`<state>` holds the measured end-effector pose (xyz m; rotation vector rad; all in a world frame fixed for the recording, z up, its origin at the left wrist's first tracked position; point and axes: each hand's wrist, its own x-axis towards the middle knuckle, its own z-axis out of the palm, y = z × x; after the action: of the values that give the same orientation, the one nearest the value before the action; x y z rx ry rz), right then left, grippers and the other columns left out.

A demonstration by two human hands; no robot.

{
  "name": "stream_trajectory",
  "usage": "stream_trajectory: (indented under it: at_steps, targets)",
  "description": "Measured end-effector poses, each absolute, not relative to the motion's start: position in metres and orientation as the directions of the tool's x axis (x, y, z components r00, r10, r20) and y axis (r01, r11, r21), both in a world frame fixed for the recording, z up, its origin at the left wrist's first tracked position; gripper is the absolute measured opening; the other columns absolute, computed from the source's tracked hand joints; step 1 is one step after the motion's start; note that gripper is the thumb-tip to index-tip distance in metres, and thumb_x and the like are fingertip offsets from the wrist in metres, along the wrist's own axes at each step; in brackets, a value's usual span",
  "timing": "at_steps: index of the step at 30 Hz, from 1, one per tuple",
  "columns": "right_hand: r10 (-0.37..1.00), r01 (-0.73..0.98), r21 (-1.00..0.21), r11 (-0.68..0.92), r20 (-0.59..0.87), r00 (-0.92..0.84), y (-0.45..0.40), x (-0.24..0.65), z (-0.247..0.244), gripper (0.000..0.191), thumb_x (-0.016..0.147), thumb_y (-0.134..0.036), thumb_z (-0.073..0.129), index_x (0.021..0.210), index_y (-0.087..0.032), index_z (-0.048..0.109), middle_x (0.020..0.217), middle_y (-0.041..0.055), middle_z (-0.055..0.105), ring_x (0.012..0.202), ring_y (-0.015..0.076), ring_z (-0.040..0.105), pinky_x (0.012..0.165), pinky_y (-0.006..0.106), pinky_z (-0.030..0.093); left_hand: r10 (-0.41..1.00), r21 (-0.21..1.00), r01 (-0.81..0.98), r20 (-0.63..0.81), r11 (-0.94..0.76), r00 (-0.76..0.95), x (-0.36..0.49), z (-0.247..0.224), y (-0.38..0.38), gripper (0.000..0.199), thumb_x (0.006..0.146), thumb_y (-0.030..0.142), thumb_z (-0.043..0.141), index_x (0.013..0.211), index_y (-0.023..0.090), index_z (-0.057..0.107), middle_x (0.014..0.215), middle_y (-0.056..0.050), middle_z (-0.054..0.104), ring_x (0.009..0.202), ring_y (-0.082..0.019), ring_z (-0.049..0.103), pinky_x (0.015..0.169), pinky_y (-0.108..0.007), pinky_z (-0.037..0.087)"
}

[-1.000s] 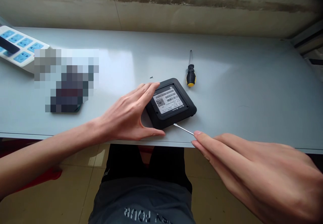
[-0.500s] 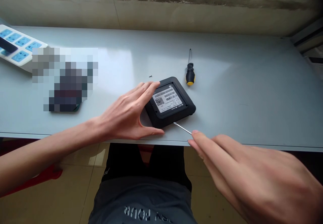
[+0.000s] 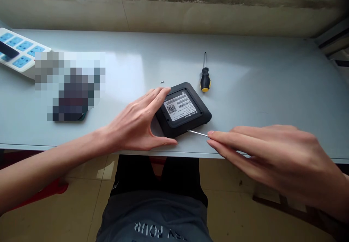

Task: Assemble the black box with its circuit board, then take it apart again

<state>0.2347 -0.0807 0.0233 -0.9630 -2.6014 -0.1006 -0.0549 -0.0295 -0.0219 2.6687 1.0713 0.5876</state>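
Observation:
A square black electronic device (image 3: 200, 121) lies on the table, its white label with a QR code and barcodes facing up. My left hand (image 3: 139, 120) grips it from the left, fingers over the far left edge and thumb along the near edge. In my right hand (image 3: 269, 154) is a flat-blade screwdriver (image 3: 199, 133); only its thin metal shaft shows, the handle being hidden in the closed fingers. The tip meets the device's near edge. Beyond the device lies a second screwdriver (image 3: 205, 77) with a black and yellow handle, and a tiny dark screw (image 3: 162, 82).
At the left stands a white power strip (image 3: 25, 47) with blue sockets. A dark pixelated object (image 3: 72, 100) lies beside it. The grey table (image 3: 272, 89) ends at a front edge just below the device, and a wall (image 3: 163, 15) runs behind.
My right hand has swung up and away from me, so the screwdriver shaft lies flatter against the table. The tip stays at the device's near edge; my left hand has hardly moved.

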Motion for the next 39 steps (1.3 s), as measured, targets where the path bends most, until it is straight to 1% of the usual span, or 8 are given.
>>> stream_trajectory:
  at_steps: [5,16,19,23,26,30,36,39]
  targets:
    - [0.672,0.627,-0.257,0.735,0.397,-0.625,-0.07,0.242,0.008,0.009,0.095,-0.013,0.07,0.092,-0.019,0.076,0.064,-0.0056,0.064,0.052,0.0051,0.042,0.052,0.022,0.038,0.71,0.347,0.622,0.27,-0.702,0.651,-0.053,-0.019,-0.03,0.1,0.084,0.06,0.08,0.161,0.013,0.035,0.16,-0.023,0.053,0.15,-0.04,0.051,0.12,-0.049,0.052]
    - [0.765,0.497,-0.61,0.617,0.319,-0.559,-0.046,0.244,-0.004,0.011,0.089,-0.011,0.073,0.085,-0.017,0.08,0.07,-0.0019,0.075,0.051,0.0034,0.056,0.048,0.017,0.045,0.711,0.346,0.626,0.246,-0.699,0.658,-0.054,-0.018,-0.029,0.103,0.084,0.061,0.08,0.16,0.011,0.034,0.161,-0.025,0.05,0.151,-0.041,0.05,0.12,-0.05,0.05]
    - [0.82,0.521,-0.668,0.531,0.249,-0.515,-0.045,0.242,-0.004,0.01,0.088,-0.015,0.075,0.083,-0.019,0.082,0.076,-0.0005,0.078,0.053,0.0055,0.062,0.048,0.016,0.047,0.71,0.347,0.623,0.247,-0.701,0.66,-0.055,-0.019,-0.029,0.105,0.084,0.06,0.081,0.161,0.009,0.033,0.163,-0.027,0.048,0.153,-0.042,0.047,0.122,-0.052,0.049]
    - [0.851,0.546,-0.696,0.467,0.184,-0.493,-0.045,0.24,-0.003,0.012,0.089,-0.017,0.074,0.083,-0.019,0.084,0.067,-0.0022,0.075,0.049,0.0042,0.058,0.043,0.013,0.038,0.722,0.362,0.631,0.228,-0.686,0.653,-0.056,-0.019,-0.03,0.105,0.083,0.062,0.08,0.162,0.012,0.032,0.165,-0.025,0.046,0.154,-0.041,0.046,0.122,-0.051,0.048]
    - [0.852,0.57,-0.674,0.47,0.176,-0.494,-0.047,0.238,-0.004,0.014,0.091,-0.013,0.071,0.088,-0.017,0.084,0.074,-0.0015,0.077,0.054,0.0047,0.062,0.048,0.012,0.041,0.725,0.37,0.631,0.231,-0.682,0.649,-0.055,-0.019,-0.03,0.105,0.083,0.062,0.08,0.162,0.013,0.033,0.164,-0.024,0.047,0.154,-0.04,0.046,0.123,-0.049,0.048]
    - [0.776,0.535,-0.576,0.618,0.34,-0.531,-0.052,0.237,-0.005,0.012,0.091,-0.011,0.072,0.092,-0.016,0.082,0.081,0.0004,0.079,0.059,0.0049,0.065,0.054,0.013,0.048,0.728,0.389,0.624,0.23,-0.677,0.646,-0.055,-0.02,-0.029,0.105,0.082,0.061,0.08,0.163,0.014,0.032,0.164,-0.024,0.047,0.153,-0.042,0.047,0.123,-0.053,0.048]
    - [0.543,0.554,-0.135,0.821,0.485,-0.686,-0.057,0.245,-0.001,0.012,0.084,-0.007,0.079,0.095,-0.014,0.078,0.069,-0.0004,0.072,0.054,0.0033,0.05,0.056,0.017,0.045,0.716,0.366,0.621,0.251,-0.693,0.651,-0.055,-0.02,-0.029,0.104,0.083,0.061,0.08,0.161,0.011,0.034,0.162,-0.024,0.049,0.153,-0.04,0.048,0.122,-0.049,0.049]
    - [0.53,0.575,-0.073,0.815,0.494,-0.689,-0.059,0.252,-0.002,0.01,0.087,-0.011,0.079,0.094,-0.017,0.078,0.073,-0.0006,0.075,0.056,0.0041,0.055,0.058,0.02,0.046,0.702,0.352,0.611,0.269,-0.709,0.659,-0.055,-0.02,-0.029,0.102,0.084,0.06,0.079,0.16,0.008,0.035,0.161,-0.026,0.05,0.153,-0.039,0.048,0.122,-0.046,0.049]
